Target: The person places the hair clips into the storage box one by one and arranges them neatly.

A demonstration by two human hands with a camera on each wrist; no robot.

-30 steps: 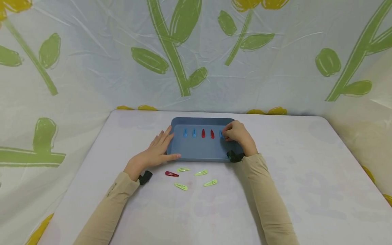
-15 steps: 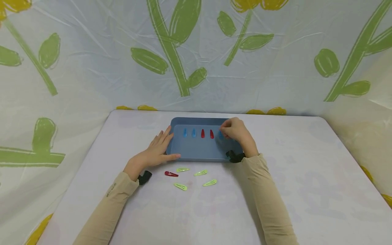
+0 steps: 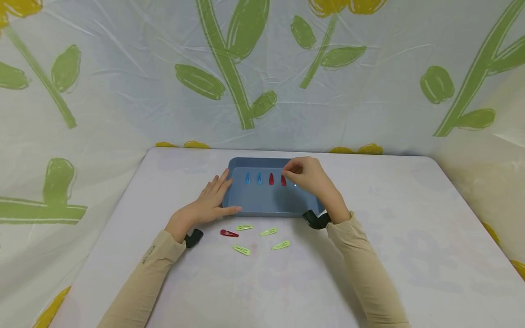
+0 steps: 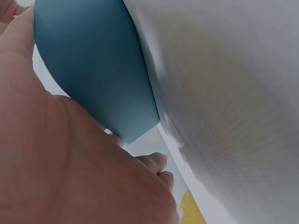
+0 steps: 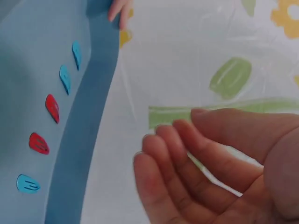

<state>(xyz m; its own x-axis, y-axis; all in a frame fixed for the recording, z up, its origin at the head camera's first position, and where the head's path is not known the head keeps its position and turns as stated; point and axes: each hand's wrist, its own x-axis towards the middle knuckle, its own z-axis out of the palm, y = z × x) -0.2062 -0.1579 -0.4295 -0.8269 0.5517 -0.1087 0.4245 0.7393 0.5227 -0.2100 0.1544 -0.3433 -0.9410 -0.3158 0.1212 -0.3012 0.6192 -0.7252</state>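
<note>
We have five hair clips lying in a row inside the blue tray (image 3: 262,202), nearer its far edge than its near one: from the left edge, two blue clips (image 3: 259,178), two red clips (image 3: 271,179) and one last blue clip (image 5: 28,184) toward the right edge. On the table (image 3: 410,205), just outside the tray's near edge, we see one loose red clip (image 3: 229,233) and four green clips (image 3: 268,231), scattered at different angles.

Our left hand (image 3: 201,207) lies spread along the tray's left edge, thumb by the near left corner; it touches the tray but clasps nothing. Our right hand (image 3: 309,177) hangs over the right half of the tray, fingers loosely bent, thumb and forefinger tips close together; the right wrist view shows no clip between them.

We judge the clips to be very light, stiff and smooth, so likely to skid when pushed. Being flat, they offer little to grasp; we would pinch one across its long sides, near the wide end, and avoid pressing down hard, which could flick it away. The tray seems light and rigid, easily steadied by its rim.
</note>
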